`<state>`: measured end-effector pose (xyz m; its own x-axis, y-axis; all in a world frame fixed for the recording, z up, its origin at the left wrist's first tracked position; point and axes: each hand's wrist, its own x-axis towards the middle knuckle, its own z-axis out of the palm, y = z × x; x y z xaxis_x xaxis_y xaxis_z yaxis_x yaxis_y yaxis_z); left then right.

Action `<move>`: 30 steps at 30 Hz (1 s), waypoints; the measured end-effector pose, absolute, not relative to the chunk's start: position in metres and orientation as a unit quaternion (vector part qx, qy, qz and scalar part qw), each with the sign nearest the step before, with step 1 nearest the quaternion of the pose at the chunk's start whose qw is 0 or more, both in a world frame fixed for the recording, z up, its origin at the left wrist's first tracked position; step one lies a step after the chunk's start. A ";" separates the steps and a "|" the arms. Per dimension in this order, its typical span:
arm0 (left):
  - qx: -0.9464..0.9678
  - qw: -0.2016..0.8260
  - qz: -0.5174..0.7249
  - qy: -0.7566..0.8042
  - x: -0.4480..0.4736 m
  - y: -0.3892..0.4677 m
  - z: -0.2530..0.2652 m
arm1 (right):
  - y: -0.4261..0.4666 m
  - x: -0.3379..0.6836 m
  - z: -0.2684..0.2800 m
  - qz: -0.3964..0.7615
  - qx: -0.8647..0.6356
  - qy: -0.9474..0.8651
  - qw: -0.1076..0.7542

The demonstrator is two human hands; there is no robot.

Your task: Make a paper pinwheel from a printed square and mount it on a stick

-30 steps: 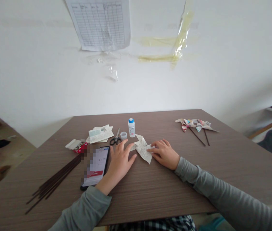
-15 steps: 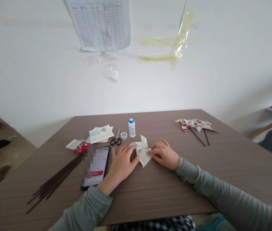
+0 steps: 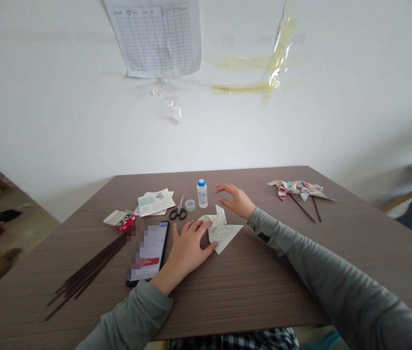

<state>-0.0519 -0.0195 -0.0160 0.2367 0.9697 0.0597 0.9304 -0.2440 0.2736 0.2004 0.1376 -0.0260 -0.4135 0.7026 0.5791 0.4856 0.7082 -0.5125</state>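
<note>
My left hand (image 3: 189,245) holds a printed-paper pinwheel (image 3: 225,236) against the table, its thumb and fingertips pressing on the near and left parts. Some blades are folded in toward the centre; one corner lies flat, pointing right. My right hand (image 3: 235,200) is off the paper, fingers apart and curved, holding nothing. Its fingertips are just right of a small white bottle (image 3: 202,195) with a blue cap, not touching it. Left of the bottle are a small clear plastic cup (image 3: 190,205) and black-handled scissors (image 3: 178,212).
Two finished pinwheels (image 3: 297,189) on dark sticks lie at the back right. On the left are printed paper pieces (image 3: 155,202), an open red-and-white box (image 3: 121,220), a bundle of dark sticks (image 3: 88,266) and a phone (image 3: 150,257). A white wall stands behind the table (image 3: 264,291).
My right hand has let go of the pinwheel and moved up and away toward the bottle. The paper's right corner now lies spread out. My left hand stays on the paper.
</note>
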 end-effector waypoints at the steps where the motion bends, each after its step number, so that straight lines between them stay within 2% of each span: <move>1: 0.780 0.090 0.105 0.610 -0.052 -0.019 -0.016 | 0.143 0.195 -0.023 0.124 -0.347 -0.841 0.396; 6: 0.783 0.097 0.093 0.608 -0.056 -0.018 -0.014 | 0.158 0.172 -0.016 0.102 -0.343 -0.878 0.317; 14: 0.787 0.104 0.100 0.599 -0.056 -0.018 -0.013 | 0.167 0.156 -0.018 0.105 -0.375 -0.885 0.256; 22: 0.788 0.101 0.095 0.600 -0.056 -0.019 -0.009 | 0.173 0.154 -0.024 0.120 -0.360 -0.880 0.287; 30: 0.789 0.100 0.096 0.599 -0.056 -0.019 -0.012 | 0.166 0.171 -0.026 0.134 -0.347 -0.841 0.393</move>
<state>-0.0565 -0.0189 -0.0120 0.2647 0.9638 0.0317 0.9251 -0.2631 0.2738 0.1712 0.1664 -0.0259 -0.4500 0.6888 0.5684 0.4787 0.7234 -0.4976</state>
